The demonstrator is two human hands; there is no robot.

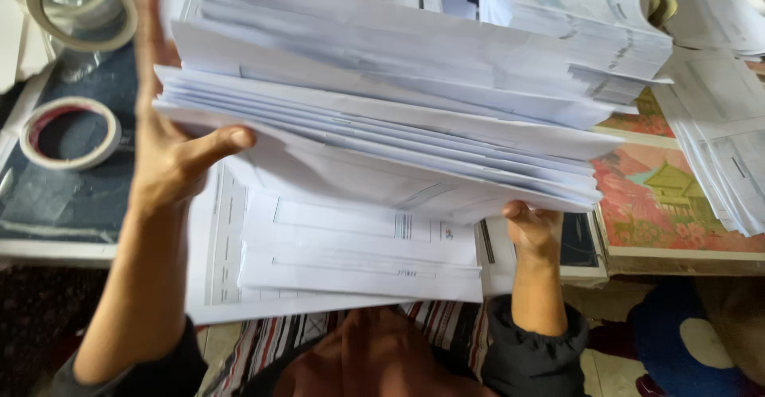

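A thick stack of white printed papers point(382, 102) is held up above the lap, its loose edges fanned toward me. My left hand point(163, 150) grips the stack's left edge, thumb pressed on the nearest sheet and fingers behind the pile. My right hand point(532, 230) supports the stack from beneath at its lower right corner, mostly hidden under the sheets. More white sheets point(351, 258) hang below the stack over my knees.
Two rolls of tape point(70, 132) point(78, 7) lie on a dark board at the left. Further paper piles point(721, 126) spread at the right over a picture with a red and yellow building point(661, 198). A striped cloth point(263, 341) lies below.
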